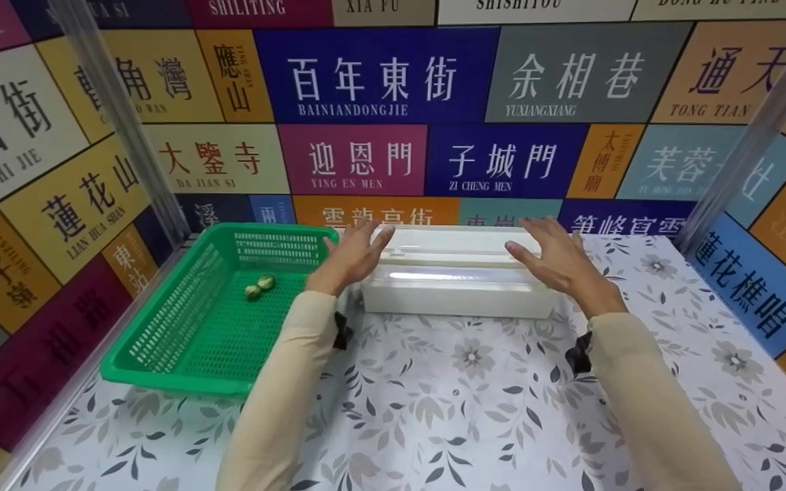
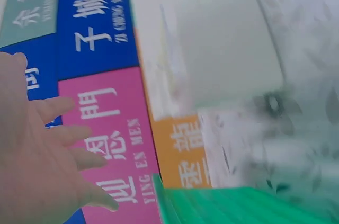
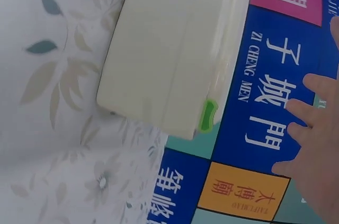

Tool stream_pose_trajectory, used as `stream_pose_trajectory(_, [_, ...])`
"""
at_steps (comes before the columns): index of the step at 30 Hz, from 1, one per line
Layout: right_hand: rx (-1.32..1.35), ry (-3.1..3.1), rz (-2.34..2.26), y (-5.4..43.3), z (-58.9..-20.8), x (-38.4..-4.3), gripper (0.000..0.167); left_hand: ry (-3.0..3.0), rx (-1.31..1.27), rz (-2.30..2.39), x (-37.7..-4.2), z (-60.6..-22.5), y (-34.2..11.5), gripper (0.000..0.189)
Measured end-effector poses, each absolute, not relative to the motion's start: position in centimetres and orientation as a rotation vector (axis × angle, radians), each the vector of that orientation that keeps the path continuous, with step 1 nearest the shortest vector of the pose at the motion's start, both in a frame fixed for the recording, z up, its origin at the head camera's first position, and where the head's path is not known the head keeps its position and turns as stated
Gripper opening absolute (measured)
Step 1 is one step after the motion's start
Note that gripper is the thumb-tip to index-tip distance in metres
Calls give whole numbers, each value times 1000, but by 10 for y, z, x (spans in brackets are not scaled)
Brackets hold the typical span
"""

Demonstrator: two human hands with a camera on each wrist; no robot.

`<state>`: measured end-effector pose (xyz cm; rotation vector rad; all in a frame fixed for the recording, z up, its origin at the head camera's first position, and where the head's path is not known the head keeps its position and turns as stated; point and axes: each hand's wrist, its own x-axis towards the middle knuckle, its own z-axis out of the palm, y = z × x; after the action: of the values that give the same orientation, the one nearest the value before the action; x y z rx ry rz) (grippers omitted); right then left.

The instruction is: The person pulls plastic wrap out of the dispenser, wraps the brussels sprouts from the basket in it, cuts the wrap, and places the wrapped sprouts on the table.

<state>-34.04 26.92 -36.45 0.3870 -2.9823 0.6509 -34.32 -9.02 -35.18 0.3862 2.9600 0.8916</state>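
Two small round green-and-pale pieces [image 1: 260,288]: they lie close together on the floor of the basket, toward its far side.
Green basket [image 1: 222,334]: it stands at the left of the white box, and its right side is partly behind the left forearm; this wall is the nearest obstacle to that arm.
Table [image 1: 468,416]: it is covered with a white cloth with grey flowers and leaves.
Sign wall [image 1: 372,75]: colourful panels with characters rise behind the box and on both sides.
Clear posts [image 1: 117,123]: one stands at each back corner.
Left hand [image 1: 348,256]: the fingers are spread wide and rather straight, holding nothing; the left wrist view shows a gap between them and the box.
Right hand [image 1: 560,256]: the same wide form, also empty, with a gap to the box in the right wrist view.
White box [image 1: 458,300]: long and low, it lies crosswise on the cloth, between the two hands and somewhat below them, each end near one hand.
Green tab [image 3: 208,116]: it sits at the box's right end, near the right hand.
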Motion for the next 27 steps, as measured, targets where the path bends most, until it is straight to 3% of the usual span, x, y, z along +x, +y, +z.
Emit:
stream_pose_trajectory(8, [374, -2880, 948, 271, -376, -336, 71, 2867, 501, 1305, -332, -365, -83, 58])
stream_pose_trajectory(20, [268, -2591, 1342, 271, -400, -328, 46, 2771, 297, 2041, -328, -420, -75, 34])
stream_pose_trajectory(27, [228, -2473, 1442, 277, -415, -326, 41, 2741, 250, 2189, -332, -442, -81, 27])
